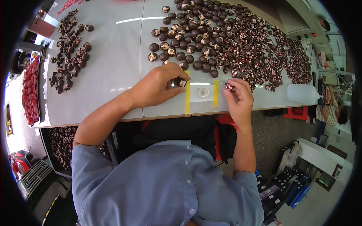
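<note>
Closest in is the blue-grey shirt (151, 184), and beyond it both hands are busy by the near edge of the grey worktop (117, 52). The left hand (160, 84) has fingers and thumb clamped on a dark brown ball with a pale patch (181, 82), beside the left yellow tape strip (187, 101); over past the right strip, the right hand (240, 98) pinches a small dark piece with red-and-white marks (228, 86). A clear round disc (203, 92) sits between them. It looks like the inspecting or lining-up stage, one part per hand, well apart; the next move probably calls for bringing them together, pale patch turned inward. Loose balls (193, 34) spread toward the far edge.
</note>
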Demonstrator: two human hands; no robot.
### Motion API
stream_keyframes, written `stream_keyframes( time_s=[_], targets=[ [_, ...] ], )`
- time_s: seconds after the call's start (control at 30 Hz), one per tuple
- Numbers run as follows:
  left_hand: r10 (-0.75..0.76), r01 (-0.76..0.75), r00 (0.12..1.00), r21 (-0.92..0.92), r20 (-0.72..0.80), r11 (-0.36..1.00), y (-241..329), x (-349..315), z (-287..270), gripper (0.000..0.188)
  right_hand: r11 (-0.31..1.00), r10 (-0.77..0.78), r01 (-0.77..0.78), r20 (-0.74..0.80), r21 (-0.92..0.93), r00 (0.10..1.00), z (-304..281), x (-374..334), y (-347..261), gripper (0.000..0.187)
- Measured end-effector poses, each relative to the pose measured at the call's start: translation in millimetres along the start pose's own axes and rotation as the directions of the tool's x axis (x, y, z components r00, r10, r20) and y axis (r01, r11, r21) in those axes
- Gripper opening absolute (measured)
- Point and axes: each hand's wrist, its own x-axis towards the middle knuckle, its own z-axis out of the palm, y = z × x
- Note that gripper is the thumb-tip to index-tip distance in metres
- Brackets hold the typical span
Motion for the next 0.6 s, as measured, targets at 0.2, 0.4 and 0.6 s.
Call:
stream_keyframes(
  time_s=[0.2,0.4,0.6],
  targets=[
    [0.018,-0.016,1.000,-0.068,0.023,0.998,7,-3,-3,0.030,0.996,0.079,-0.073,0.104,-0.059,0.991,-13,-5,2,0.030],
    [0.031,-0.028,0.999,-0.095,0.029,0.995,-1,-7,5,0.033,0.999,0.049,-0.048,0.083,-0.016,0.995,-8,-2,-21,0.031],
    [-0.039,0.042,0.999,-0.154,0.022,0.987,2,-11,5,0.033,0.962,-0.119,0.181,0.285,-0.203,0.951,-9,4,-45,0.031]
  ],
)
